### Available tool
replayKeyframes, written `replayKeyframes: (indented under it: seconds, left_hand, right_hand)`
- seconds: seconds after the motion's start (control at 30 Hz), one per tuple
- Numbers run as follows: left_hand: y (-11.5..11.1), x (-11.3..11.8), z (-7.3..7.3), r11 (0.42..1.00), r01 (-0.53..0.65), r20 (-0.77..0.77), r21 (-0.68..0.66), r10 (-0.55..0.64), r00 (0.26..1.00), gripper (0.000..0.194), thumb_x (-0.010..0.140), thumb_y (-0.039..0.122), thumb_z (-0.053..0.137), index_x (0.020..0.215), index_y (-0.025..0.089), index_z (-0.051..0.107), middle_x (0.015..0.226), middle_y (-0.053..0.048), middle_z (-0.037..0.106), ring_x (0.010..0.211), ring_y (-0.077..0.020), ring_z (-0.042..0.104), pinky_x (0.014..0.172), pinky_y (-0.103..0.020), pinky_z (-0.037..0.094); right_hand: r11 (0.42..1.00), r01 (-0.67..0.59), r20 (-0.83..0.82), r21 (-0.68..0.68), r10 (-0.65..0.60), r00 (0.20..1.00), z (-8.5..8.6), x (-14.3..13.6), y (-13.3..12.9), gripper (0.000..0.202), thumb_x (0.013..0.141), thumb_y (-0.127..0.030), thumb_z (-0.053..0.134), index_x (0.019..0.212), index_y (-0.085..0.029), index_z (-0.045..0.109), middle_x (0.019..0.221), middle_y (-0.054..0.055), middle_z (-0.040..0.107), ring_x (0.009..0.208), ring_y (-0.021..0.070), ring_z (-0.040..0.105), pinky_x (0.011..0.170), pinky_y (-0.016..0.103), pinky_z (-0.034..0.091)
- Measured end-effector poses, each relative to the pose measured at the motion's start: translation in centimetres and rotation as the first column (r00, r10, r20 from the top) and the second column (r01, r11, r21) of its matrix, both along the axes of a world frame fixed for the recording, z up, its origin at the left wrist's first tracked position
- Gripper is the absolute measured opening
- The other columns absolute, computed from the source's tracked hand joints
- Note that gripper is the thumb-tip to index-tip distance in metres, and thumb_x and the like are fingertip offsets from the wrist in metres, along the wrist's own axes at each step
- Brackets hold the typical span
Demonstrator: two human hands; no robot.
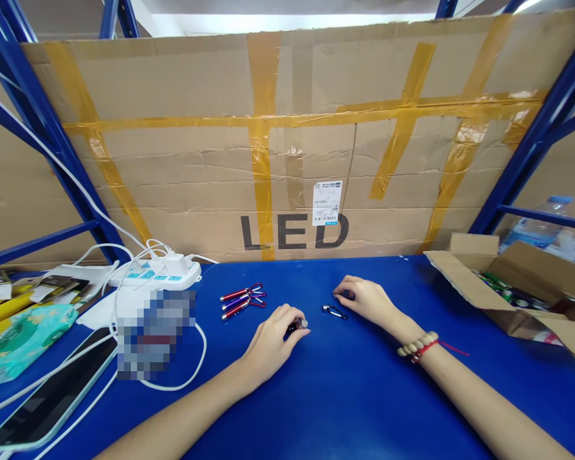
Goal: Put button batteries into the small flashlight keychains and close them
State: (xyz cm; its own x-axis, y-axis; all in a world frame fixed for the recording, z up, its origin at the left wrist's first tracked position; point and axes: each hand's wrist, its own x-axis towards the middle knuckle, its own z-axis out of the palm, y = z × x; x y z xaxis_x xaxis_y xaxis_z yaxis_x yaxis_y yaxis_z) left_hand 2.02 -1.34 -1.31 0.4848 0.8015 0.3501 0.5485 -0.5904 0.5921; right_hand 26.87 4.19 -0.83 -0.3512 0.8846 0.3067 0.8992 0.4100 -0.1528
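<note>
My left hand (275, 335) is closed around a small black flashlight (293, 328), its silvery end showing between thumb and fingertips. To the right, my right hand (364, 297) has its fingers curled, thumb and forefinger meeting; whether anything sits in the pinch cannot be made out. Just below its fingertips lies a black carabiner clip (335, 312) with a silvery part, on the blue table (345, 396). Beyond my left hand, two red keychain flashlights (234, 293) and a purple one (237, 302) lie side by side, each with a carabiner clip.
An open cardboard box (498, 313) of small green and dark items stands right. On the left are a power strip (156, 275), white cables, a phone (52, 393), a blurred-out object (156, 335) and yellow packages (9, 310). A large cardboard panel (196, 191) closes the back.
</note>
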Motion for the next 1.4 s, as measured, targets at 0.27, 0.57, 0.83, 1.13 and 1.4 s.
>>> replayKeyframes:
  seconds: [0.27,0.57,0.83,1.13,1.4]
  left_hand:
    - [0.2,0.0,-0.1,0.999,-0.023,0.052,-0.048,0.025,0.998,0.005,0.086,0.022,0.052,0.083,0.020,0.049,0.082,0.002,0.052,0.069,-0.0117,0.050,0.064,-0.022,0.041]
    - [0.2,0.0,-0.1,0.999,0.034,0.105,-0.034,-0.030,0.994,0.003,0.085,0.018,0.054,0.082,0.019,0.053,0.084,0.000,0.055,0.075,-0.0121,0.053,0.071,-0.022,0.042]
    - [0.4,-0.1,0.1,1.000,0.026,0.215,-0.011,-0.023,0.976,0.013,0.088,0.020,0.049,0.085,0.019,0.061,0.089,-0.005,0.063,0.083,-0.0166,0.058,0.076,-0.027,0.045]
    - [0.2,0.0,0.3,1.000,0.002,0.236,-0.005,-0.001,0.972,0.014,0.087,0.023,0.050,0.083,0.019,0.063,0.089,-0.004,0.065,0.084,-0.0170,0.060,0.075,-0.026,0.047]
    - [1.0,-0.6,-0.3,0.993,-0.063,-0.057,0.104,0.069,0.996,0.021,0.089,0.027,0.050,0.101,0.026,0.067,0.089,-0.003,0.061,0.086,-0.0187,0.054,0.079,-0.032,0.041]
  right_hand:
    - [0.997,-0.066,-0.079,-0.044,0.063,0.995,0.6,-0.3,-0.6,0.030,0.093,-0.036,0.038,0.096,-0.023,0.066,0.097,0.003,0.064,0.085,0.0169,0.061,0.070,0.027,0.045]
    - [0.970,-0.180,-0.176,-0.163,0.151,0.973,0.7,-0.6,-0.8,0.030,0.083,-0.046,0.055,0.095,-0.021,0.068,0.086,0.004,0.066,0.074,0.0158,0.061,0.066,0.026,0.046]
    - [0.945,-0.229,-0.257,-0.234,0.167,0.952,0.5,-0.4,-0.4,0.018,0.083,-0.032,0.055,0.084,-0.019,0.068,0.082,0.002,0.069,0.068,0.0137,0.061,0.062,0.025,0.047]
    - [0.937,-0.206,-0.247,-0.281,0.137,0.959,0.9,-0.7,-0.9,0.017,0.083,-0.030,0.055,0.092,-0.019,0.065,0.077,0.001,0.068,0.068,0.0133,0.063,0.064,0.023,0.048]
    - [0.985,0.028,-0.100,-0.168,-0.046,0.994,2.7,0.6,-1.5,0.029,0.093,-0.035,0.038,0.097,-0.024,0.065,0.100,0.004,0.067,0.090,0.0215,0.062,0.071,0.031,0.046]
